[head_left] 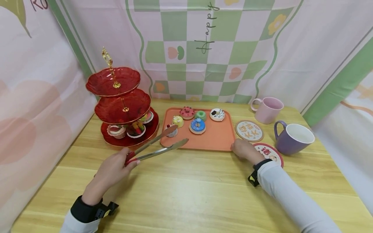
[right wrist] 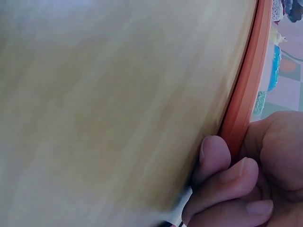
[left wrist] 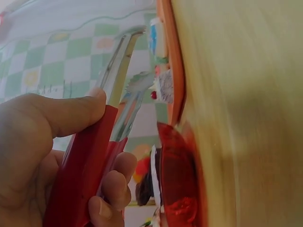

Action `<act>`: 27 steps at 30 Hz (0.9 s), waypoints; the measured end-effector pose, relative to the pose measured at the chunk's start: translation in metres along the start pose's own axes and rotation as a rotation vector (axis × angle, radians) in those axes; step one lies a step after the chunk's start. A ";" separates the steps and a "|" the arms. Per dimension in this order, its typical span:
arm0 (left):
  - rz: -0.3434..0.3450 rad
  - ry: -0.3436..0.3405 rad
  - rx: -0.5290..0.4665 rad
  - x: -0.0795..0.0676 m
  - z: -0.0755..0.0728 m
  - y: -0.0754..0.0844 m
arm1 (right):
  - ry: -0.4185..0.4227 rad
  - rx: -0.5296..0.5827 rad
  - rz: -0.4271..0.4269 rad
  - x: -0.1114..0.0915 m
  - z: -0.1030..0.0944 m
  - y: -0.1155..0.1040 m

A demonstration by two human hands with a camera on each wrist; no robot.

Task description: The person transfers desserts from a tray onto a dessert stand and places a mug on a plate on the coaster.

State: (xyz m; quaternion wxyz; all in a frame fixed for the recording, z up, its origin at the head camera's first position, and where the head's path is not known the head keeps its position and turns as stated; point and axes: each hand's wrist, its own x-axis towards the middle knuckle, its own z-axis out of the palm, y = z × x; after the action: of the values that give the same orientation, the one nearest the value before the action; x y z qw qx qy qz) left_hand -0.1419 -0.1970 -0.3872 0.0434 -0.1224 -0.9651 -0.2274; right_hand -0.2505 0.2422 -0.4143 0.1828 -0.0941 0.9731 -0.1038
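Observation:
My left hand holds a pair of tongs by their red handles. Their metal tips are spread apart over the left part of an orange tray, near a small cupcake topped with a cherry. At the tray's near right corner, my right hand grips the rim with curled fingers. On the tray sit a blue donut, a pink donut, a green donut, a white donut and a yellow pastry.
A red three-tier stand rises left of the tray, with several fruit tarts on its lowest plate. To the right are a pink mug, a purple mug, a round coaster and a red-rimmed coaster partly behind my right wrist.

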 end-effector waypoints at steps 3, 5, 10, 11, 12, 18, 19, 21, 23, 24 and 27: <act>-0.009 -0.027 -0.015 0.006 0.004 0.002 | -0.001 -0.008 -0.006 0.001 0.002 -0.001; -0.018 -0.050 -0.038 0.011 0.006 0.004 | -0.014 -0.005 0.005 0.001 0.002 -0.001; -0.021 -0.084 -0.066 0.026 0.011 0.012 | -0.005 -0.027 0.004 0.001 0.002 0.000; -0.019 -0.086 -0.063 0.029 0.012 0.014 | 0.000 -0.033 0.001 0.001 0.002 0.000; -0.018 -0.088 -0.061 0.032 0.013 0.015 | 0.006 -0.043 -0.006 0.002 0.002 0.000; -0.028 -0.115 -0.078 0.049 0.020 0.025 | 0.001 -0.043 -0.001 0.002 0.002 0.000; -0.027 -0.117 -0.081 0.052 0.022 0.027 | 0.000 -0.042 0.001 0.003 0.002 0.001; -0.033 -0.121 -0.090 0.056 0.024 0.030 | -0.005 -0.032 0.012 0.003 0.002 0.001; -0.032 -0.120 -0.090 0.060 0.027 0.032 | -0.010 -0.023 0.014 0.003 0.002 0.001; -0.034 -0.118 -0.091 0.062 0.028 0.033 | -0.011 -0.024 0.012 0.003 0.002 0.001; -0.039 -0.114 -0.097 0.067 0.030 0.036 | -0.012 -0.034 0.005 0.004 0.001 0.002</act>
State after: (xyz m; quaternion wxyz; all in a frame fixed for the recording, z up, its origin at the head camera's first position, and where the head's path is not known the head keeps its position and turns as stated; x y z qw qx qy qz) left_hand -0.1980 -0.1381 -0.3898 -0.0223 -0.1181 -0.9561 -0.2674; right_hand -0.2537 0.2427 -0.4168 0.1871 -0.0956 0.9739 -0.0863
